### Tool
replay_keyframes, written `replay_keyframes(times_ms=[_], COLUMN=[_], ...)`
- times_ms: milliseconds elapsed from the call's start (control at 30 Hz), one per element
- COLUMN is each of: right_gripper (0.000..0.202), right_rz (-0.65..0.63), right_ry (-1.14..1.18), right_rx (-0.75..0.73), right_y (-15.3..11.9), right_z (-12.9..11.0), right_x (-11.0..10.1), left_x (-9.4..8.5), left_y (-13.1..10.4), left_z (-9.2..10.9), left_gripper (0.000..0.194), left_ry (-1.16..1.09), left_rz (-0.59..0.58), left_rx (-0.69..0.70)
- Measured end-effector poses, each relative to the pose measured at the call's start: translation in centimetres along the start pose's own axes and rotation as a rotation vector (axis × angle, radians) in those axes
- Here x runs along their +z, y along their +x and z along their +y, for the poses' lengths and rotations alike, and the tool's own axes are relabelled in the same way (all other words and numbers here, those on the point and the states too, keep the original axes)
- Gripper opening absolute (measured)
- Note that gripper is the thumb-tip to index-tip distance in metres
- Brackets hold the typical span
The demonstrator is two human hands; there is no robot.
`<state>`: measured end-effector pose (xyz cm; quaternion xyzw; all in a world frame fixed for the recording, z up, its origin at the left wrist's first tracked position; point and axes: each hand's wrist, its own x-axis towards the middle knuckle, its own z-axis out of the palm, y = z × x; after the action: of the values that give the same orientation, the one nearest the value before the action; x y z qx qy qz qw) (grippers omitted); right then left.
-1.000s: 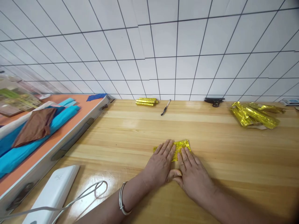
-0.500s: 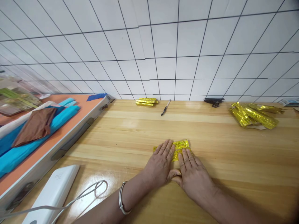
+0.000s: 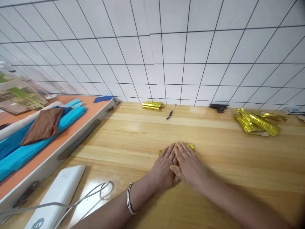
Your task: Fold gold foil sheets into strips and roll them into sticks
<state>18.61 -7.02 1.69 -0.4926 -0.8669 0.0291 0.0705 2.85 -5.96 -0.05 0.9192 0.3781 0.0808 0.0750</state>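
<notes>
A small piece of shiny gold foil paper [image 3: 191,146] lies on the wooden table [image 3: 114,136], mostly covered by my hands. My left hand [image 3: 164,167] is laid flat on it, fingers stretched forward. Flat too, with its fingers out, my right hand [image 3: 190,163] rests beside the left and partly overlaps it, the thumb crossing over the left hand. Only the foil's left end and its upper right corner show past my fingers.
Rolled gold foil [image 3: 152,105], a pen [image 3: 171,112] and a black clip-like tool [image 3: 219,107] lie along the wall. Crumpled gold foil [image 3: 257,122] sits at right. A white power bank [image 3: 57,194] with a cable is at left, near an orange surface holding blue rolls [image 3: 47,135] and brown cloth [image 3: 43,124].
My right hand has moved up and left, onto the foil and against my left hand. Less of the foil shows now. The view has shifted slightly.
</notes>
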Motion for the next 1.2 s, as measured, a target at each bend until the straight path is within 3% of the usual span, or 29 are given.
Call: replay_keyframes(times_ms=[200,500,700,900,1000,1200], right_gripper=[0.072,0.077,0.077,0.078,0.076,0.076], right_rz=[0.000,0.045,0.080,0.067,0.037,0.051], right_ry=[-0.088,-0.152,-0.157,-0.157,-0.168,-0.177], right_rx=[0.003,-0.010,-0.006,-0.028,-0.008,0.019], right_y=[-0.7,-1.0,-1.0,-0.4,0.9,2.6], right_z=[1.6,2.0,1.8,3.2,5.0,7.2], right_x=[2.1,3.0,3.0,3.0,2.9,3.1], left_x=[-0.6,-2.2,-3.6,-3.1,-2.4,-2.4], left_y=[-0.9,-6.2,-8.4,-6.5,-4.5,-1.7], left_z=[-0.2,-2.2,-1.5,-0.6,-1.9,-4.6], left_gripper=[0.085,0.088,0.090,0.089,0.089,0.070], left_ry=[-0.005,0.045,0.041,-0.002,-0.015,-0.029], left_rz=[0.007,-0.044,-0.030,-0.066,-0.070,-0.031], left_rx=[-0.017,-0.182,-0.229,-0.068,-0.044,-0.042])
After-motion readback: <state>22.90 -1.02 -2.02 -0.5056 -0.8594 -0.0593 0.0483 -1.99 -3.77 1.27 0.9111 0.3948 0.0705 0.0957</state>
